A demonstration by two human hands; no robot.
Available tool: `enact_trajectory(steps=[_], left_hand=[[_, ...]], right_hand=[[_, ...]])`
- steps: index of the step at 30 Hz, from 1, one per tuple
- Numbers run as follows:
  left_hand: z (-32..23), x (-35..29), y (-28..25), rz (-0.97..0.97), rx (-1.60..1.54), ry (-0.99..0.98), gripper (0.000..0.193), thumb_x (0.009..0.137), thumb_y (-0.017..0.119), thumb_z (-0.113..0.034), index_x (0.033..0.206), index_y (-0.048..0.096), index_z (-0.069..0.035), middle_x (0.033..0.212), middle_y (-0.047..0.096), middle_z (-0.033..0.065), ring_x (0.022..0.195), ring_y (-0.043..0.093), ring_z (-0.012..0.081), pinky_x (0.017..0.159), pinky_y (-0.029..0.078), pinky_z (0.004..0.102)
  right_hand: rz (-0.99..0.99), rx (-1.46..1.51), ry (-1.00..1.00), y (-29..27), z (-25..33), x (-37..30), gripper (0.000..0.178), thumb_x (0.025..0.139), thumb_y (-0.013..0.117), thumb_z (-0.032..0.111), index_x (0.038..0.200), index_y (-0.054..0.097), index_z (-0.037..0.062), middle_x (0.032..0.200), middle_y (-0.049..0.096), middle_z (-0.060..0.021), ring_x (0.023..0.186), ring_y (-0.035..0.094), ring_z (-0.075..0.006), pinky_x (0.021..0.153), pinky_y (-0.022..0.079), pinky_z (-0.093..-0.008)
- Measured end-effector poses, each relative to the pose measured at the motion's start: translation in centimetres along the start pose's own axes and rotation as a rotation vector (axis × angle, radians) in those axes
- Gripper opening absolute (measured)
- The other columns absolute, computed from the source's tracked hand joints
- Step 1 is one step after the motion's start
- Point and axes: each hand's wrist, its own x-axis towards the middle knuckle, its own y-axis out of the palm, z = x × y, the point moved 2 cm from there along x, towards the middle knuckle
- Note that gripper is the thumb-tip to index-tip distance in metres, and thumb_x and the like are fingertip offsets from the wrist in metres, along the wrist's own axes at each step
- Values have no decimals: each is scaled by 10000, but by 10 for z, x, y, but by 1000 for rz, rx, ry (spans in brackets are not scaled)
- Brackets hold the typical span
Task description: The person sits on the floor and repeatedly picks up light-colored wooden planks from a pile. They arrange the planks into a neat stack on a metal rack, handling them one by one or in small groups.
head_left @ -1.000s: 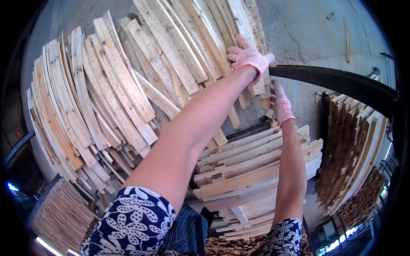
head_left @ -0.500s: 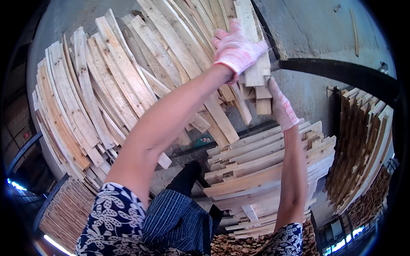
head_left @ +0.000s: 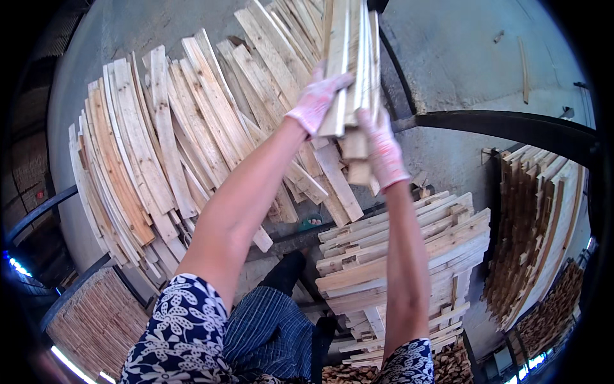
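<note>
- Your left hand (head_left: 318, 102) wraps the left side of a board bundle (head_left: 352, 70), thumb across its top; your right hand (head_left: 384, 150) presses the opposite side, so the boards are squeezed between both gloves.
- That bundle lies at the upper middle, between the loose boards (head_left: 211, 83) on your left and the black metal bar (head_left: 499, 125) on your right.
- Uneven pressure could let inner boards slide out, since their near ends are staggered.
- Swinging right might knock them against the bar.
- Pale, narrow and straight-edged, your boards show several thin edges side by side, slightly blurred.
</note>
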Motion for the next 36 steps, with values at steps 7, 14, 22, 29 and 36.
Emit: enact_trajectory(steps=[7,14,22,29,36], left_hand=[[-15,-201,-71,-20,298,-149,1159,787,815,-440,1603,111,-13,1576,295,235,1448,309,317,1200,275,382],[24,-338,-85,94,263,-415,1416,716,842,-622,1601,-95,-36,1645,149,234,1519,163,314,1228,197,389],[44,-328,-105,-123,307,-469,921,889,775,-336,1570,230,-41,1332,586,139,1180,582,207,1007,493,340],[70,-456,-13,177,484,-352,1206,720,885,-493,1526,121,-25,1403,461,190,1283,483,274,1076,428,405],[175,-479,111,684,791,-529,1244,675,868,-552,1522,183,48,1443,428,289,1348,471,404,1119,402,434]], right_hand=[[69,-85,102,86,-64,-173,815,972,627,373,1558,211,-12,1459,461,-243,1339,484,-294,1116,418,-406],[-90,382,331,90,-89,-181,799,963,635,263,1600,178,105,1347,560,-140,1138,606,-220,945,542,-363],[0,528,277,108,-61,-195,909,888,762,201,1593,206,65,1349,577,-145,1162,595,-210,981,500,-327],[-191,531,191,37,-64,-383,1098,781,821,196,1622,126,77,1483,458,-144,1346,473,-252,1115,402,-376],[-910,472,128,-61,-127,-554,1035,879,746,215,1630,44,94,1458,474,-151,1274,527,-252,1077,447,-372]])
